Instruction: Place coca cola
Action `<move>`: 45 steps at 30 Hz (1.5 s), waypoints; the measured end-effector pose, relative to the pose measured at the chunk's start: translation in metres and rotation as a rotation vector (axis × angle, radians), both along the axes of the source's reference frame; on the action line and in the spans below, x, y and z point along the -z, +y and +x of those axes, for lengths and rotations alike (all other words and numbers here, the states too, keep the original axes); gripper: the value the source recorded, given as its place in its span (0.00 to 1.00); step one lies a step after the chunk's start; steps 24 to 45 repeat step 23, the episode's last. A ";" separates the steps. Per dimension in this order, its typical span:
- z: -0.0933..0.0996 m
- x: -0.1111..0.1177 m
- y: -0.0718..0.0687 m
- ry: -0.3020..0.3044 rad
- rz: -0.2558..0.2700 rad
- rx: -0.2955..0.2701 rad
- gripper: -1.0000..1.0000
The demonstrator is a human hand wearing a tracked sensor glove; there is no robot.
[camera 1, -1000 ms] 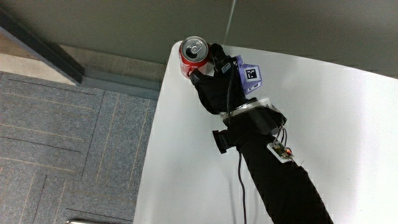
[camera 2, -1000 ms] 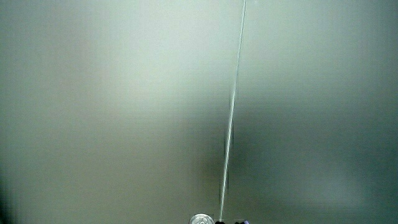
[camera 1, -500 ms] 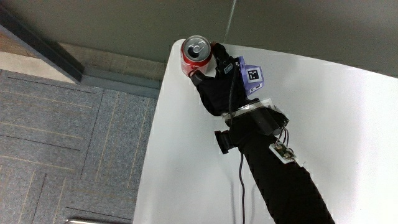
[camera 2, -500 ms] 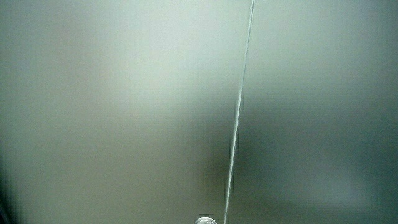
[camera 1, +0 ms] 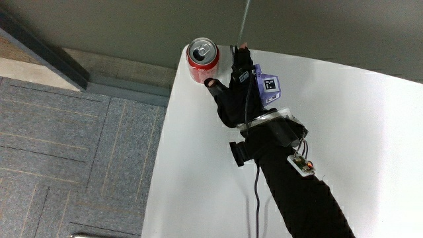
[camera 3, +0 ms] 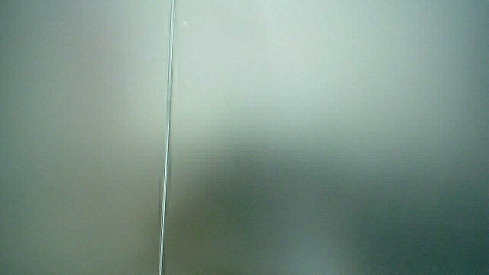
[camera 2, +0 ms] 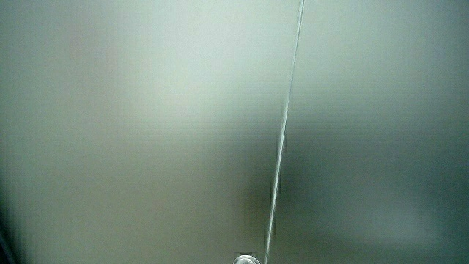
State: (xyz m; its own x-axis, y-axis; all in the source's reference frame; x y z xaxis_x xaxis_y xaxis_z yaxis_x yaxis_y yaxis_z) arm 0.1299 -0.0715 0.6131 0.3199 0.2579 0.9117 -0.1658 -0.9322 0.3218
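A red Coca-Cola can (camera 1: 202,59) with a silver top stands upright on the white table (camera 1: 370,132), right at its rounded corner by the wall. The black-gloved hand (camera 1: 230,79) is beside the can, a little nearer to the person. Its fingers (camera 1: 241,56) are stretched out and its thumb (camera 1: 211,84) is spread, with a gap between them and the can. A patterned cube (camera 1: 268,84) sits on the back of the hand. Both side views show only a pale wall, and the can's silver top (camera 2: 247,259) peeks into a side view.
Grey carpet floor (camera 1: 66,152) lies below the table's curved edge, close to the can. A wired device (camera 1: 274,129) is strapped to the forearm, and a cable runs down the sleeve. A pale wall with a thin vertical seam (camera 1: 246,13) rises at the table's corner.
The hand was shut on the can in the earlier frames. Now its fingers have spread and drawn off the can, which stands by itself at the table's corner.
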 end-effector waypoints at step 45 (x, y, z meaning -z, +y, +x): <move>-0.010 0.028 0.014 0.619 0.113 0.386 0.00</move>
